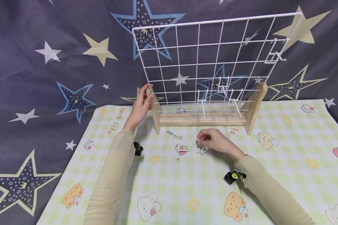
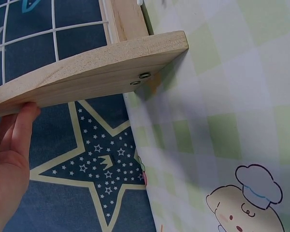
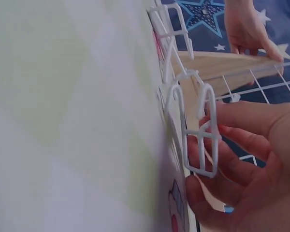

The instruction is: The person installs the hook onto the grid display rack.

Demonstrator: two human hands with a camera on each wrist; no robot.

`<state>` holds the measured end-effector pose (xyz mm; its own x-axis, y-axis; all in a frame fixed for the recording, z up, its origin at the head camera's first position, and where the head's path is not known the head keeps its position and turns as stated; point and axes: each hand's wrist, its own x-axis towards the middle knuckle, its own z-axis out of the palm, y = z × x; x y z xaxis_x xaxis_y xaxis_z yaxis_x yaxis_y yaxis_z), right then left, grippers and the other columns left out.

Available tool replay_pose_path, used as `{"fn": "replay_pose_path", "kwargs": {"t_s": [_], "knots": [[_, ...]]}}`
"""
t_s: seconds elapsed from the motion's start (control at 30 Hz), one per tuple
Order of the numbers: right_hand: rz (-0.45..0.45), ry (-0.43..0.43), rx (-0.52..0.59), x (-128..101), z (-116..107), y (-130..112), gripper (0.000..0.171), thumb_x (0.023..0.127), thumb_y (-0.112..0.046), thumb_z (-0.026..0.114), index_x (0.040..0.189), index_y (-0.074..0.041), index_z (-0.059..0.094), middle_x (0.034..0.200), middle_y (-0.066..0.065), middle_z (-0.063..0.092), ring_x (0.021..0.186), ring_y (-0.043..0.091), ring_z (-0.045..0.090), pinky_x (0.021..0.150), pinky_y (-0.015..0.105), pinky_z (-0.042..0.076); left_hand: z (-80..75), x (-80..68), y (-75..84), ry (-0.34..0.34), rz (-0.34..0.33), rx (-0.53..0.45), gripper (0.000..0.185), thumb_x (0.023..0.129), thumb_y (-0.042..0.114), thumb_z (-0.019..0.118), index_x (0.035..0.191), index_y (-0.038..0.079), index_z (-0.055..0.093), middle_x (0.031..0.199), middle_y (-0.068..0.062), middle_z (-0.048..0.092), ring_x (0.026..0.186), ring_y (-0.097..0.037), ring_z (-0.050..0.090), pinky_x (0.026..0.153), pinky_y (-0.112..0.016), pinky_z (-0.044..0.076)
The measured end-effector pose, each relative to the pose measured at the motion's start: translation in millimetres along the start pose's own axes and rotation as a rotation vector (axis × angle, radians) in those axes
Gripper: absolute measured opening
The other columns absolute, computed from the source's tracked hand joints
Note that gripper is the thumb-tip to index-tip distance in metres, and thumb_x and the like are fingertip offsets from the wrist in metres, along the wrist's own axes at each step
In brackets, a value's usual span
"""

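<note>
A white wire grid rack [image 1: 198,65] stands upright on a wooden base [image 1: 202,121]. My left hand [image 1: 140,106] grips the top of its left wooden side panel [image 2: 92,72], with fingertips against the outer face in the left wrist view. Low over the cloth, my right hand [image 1: 217,142] pinches a white wire hook [image 3: 200,137] between thumb and fingers; part of its far side is hidden behind the fingers. To its left lie two more white hooks on the cloth, a longer one [image 1: 170,143] and another hook [image 1: 178,151].
Several hooks hang on the grid: a hook at the lower middle [image 1: 203,101], a hook at the lower right [image 1: 235,101] and a hook by the right edge [image 1: 275,56] among them. A checked cloth [image 1: 169,190] covers the table. Behind hangs a dark star-patterned curtain [image 1: 70,18].
</note>
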<state>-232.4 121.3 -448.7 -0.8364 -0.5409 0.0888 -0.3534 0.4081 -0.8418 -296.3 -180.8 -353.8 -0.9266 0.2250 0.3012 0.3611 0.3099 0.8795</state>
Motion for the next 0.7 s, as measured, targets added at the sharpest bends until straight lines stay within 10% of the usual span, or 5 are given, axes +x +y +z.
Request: {"fn": "replay_pose_path", "kwargs": {"t_s": [0.37, 0.7], "knots": [[0.028, 0.195, 0.115, -1, -4, 8, 0.007, 0.082, 0.005, 0.072, 0.088, 0.006, 0.067, 0.083, 0.014, 0.067, 0.075, 0.022, 0.062, 0.069, 0.021, 0.054, 0.8, 4.9, -24.2, 0.015, -0.018, -0.001, 0.045, 0.104, 0.019, 0.044, 0.147, 0.011, 0.032, 0.115, -0.025, 0.052, 0.103, -0.043, 0.057, 0.084, -0.045, 0.056], [0.078, 0.165, 0.098, -2, -7, 14, 0.006, 0.083, 0.002, 0.072, 0.086, 0.004, 0.068, 0.082, 0.009, 0.067, 0.076, 0.020, 0.062, 0.071, 0.023, 0.053, 0.3, 11.8, -34.8, 0.025, -0.004, 0.006, 0.046, 0.104, 0.025, 0.045, 0.148, 0.020, 0.034, 0.114, -0.021, 0.053, 0.100, -0.033, 0.058, 0.083, -0.043, 0.056]]}}
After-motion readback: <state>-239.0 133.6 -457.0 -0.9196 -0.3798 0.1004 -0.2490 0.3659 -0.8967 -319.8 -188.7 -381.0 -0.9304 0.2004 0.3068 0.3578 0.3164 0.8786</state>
